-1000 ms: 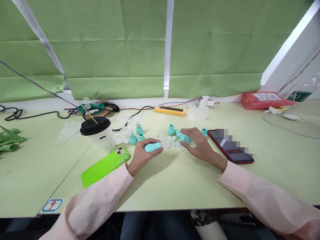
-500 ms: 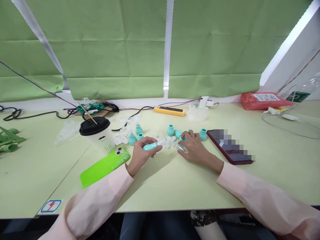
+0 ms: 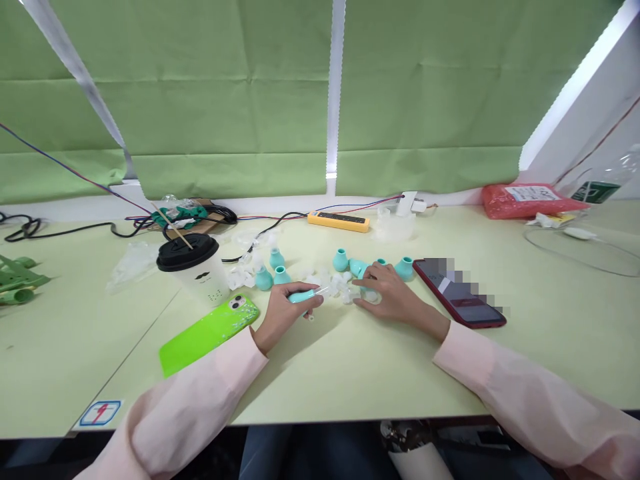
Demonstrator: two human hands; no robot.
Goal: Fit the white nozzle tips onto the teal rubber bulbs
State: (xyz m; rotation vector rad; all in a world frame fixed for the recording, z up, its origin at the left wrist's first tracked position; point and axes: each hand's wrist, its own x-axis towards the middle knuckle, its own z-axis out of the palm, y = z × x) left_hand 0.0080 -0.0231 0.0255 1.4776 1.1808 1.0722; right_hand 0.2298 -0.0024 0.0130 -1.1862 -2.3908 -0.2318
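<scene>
My left hand (image 3: 283,309) is closed around a turquoise rubber bulb (image 3: 301,296), and a clear nozzle (image 3: 323,291) juts from its right end. Fingers curved and apart, my right hand (image 3: 393,295) rests low over the table. A clear plastic piece (image 3: 371,296) lies beneath its fingers, apparently loose. Between the hands is a pile of small translucent white parts (image 3: 342,288). Behind my right hand are several turquoise bulbs, one upright (image 3: 341,260) and one lying over (image 3: 357,268). More bulbs (image 3: 263,278) stand behind my left hand, some with clear tops.
A lidded paper cup (image 3: 203,283) with a stick and a green-cased phone (image 3: 207,333) are at the left. On the right lies a dark red-cased phone (image 3: 457,297). A yellow power strip (image 3: 339,221), a clear container (image 3: 394,227) and a red package (image 3: 530,202) sit farther back.
My right hand has shifted slightly, and the clear piece that was between its thumb and fingers now shows farther under the hand. My left hand keeps the bulb almost in place.
</scene>
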